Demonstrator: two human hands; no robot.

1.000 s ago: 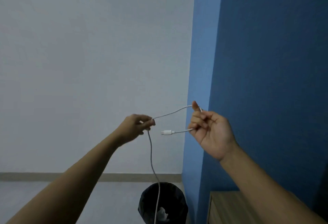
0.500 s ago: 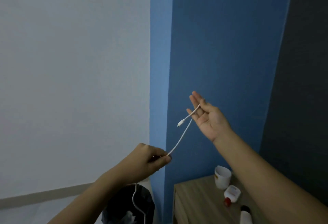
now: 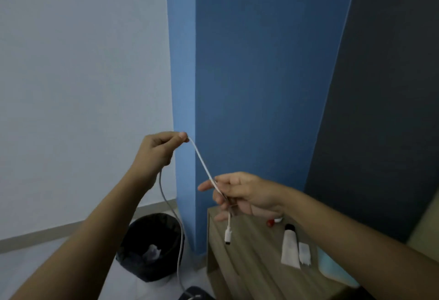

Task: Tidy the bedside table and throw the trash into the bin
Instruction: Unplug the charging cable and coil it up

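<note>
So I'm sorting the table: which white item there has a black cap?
The white tube lying on the bedside table; the smaller white packet beside it has none.

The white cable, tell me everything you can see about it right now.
The white cable is thin, smooth and looks plastic-coated. The left hand pinches it high up; from there one stretch runs taut down to the right hand, which grips it near its end. Below that hand a short piece dangles with a white connector hanging above the bedside table. The remainder drops from the left hand in a loose curve past the black bin and out of view.
</note>
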